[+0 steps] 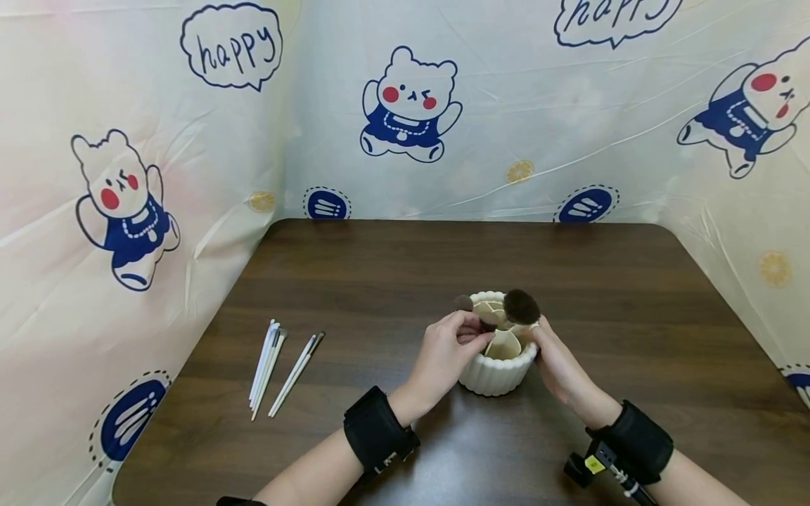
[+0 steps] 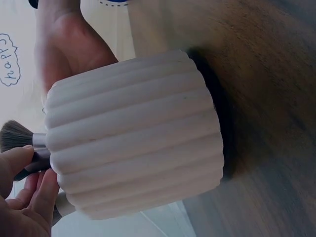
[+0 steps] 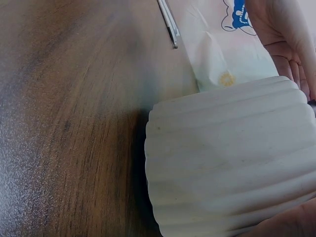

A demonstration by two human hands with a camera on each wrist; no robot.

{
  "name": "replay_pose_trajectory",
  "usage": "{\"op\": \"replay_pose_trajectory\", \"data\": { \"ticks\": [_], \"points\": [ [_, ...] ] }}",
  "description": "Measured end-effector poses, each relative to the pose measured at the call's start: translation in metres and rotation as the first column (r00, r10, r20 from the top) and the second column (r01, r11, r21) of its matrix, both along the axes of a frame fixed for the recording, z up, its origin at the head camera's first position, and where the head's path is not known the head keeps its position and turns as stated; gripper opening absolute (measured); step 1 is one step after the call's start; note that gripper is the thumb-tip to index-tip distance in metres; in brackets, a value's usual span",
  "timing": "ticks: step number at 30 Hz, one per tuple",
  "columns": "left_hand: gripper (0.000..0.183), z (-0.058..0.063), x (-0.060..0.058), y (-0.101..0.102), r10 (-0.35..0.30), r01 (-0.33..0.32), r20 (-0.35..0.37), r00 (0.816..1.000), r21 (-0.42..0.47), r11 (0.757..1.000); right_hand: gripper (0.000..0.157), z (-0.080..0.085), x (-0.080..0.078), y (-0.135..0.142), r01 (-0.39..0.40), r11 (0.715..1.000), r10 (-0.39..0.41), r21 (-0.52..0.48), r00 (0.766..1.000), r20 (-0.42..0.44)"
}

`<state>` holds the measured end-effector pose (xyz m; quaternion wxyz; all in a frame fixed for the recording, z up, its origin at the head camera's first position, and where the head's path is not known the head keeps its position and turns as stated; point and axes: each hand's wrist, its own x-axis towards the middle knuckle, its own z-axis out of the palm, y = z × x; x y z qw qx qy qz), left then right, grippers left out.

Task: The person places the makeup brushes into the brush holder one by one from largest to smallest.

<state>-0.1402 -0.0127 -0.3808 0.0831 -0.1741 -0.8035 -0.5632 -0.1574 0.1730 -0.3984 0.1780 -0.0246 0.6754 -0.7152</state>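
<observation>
A cream ribbed brush holder [image 1: 496, 376] with compartments stands upright on the table. A large dark-bristled makeup brush [image 1: 522, 307] sticks up at its right rim, and a smaller brush [image 1: 464, 303] shows at its back left. My left hand [image 1: 446, 355] is over the near-left rim, pinching a dark makeup brush [image 2: 40, 160] between thumb and fingers; its handle is hidden by the holder. My right hand [image 1: 560, 365] grips the holder's right side, with its fingers partly hidden behind it. In the right wrist view, the ribbed wall fills much of the picture.
Two groups of thin, pale-handled brushes lie on the brown wooden table [image 1: 380, 281]: several in the left bundle [image 1: 267, 369] and a smaller bundle [image 1: 297, 374] beside it. A printed cloth [image 1: 316, 126] hangs behind and around the table.
</observation>
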Motion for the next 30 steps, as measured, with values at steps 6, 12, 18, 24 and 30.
{"op": "replay_pose_trajectory", "data": {
  "ticks": [6,12,18,24,30],
  "points": [
    [0.017,0.000,0.003,-0.002,-0.008,0.008,-0.004,1.000,-0.025,1.000,0.061,0.000,0.000,-0.001,0.003,1.000,-0.003,0.015,1.000,-0.001],
    [0.016,-0.002,0.006,-0.006,-0.026,0.026,-0.008,1.000,-0.020,0.999,0.056,0.000,0.000,-0.001,0.022,0.999,-0.022,0.030,1.000,-0.005],
    [0.018,-0.002,0.011,-0.009,-0.038,0.038,-0.011,0.999,-0.019,0.999,0.058,0.000,0.001,-0.002,0.033,0.999,-0.033,0.015,0.999,-0.004],
    [0.021,-0.003,0.015,-0.012,-0.042,0.042,-0.007,0.999,-0.016,0.999,0.057,-0.001,0.000,-0.002,0.043,0.999,-0.043,0.018,0.999,-0.001],
    [0.024,-0.005,0.016,-0.015,-0.040,0.039,-0.012,0.999,-0.028,0.999,0.058,-0.001,0.000,-0.003,0.049,0.999,-0.049,0.013,0.999,0.001]
  ]
}}
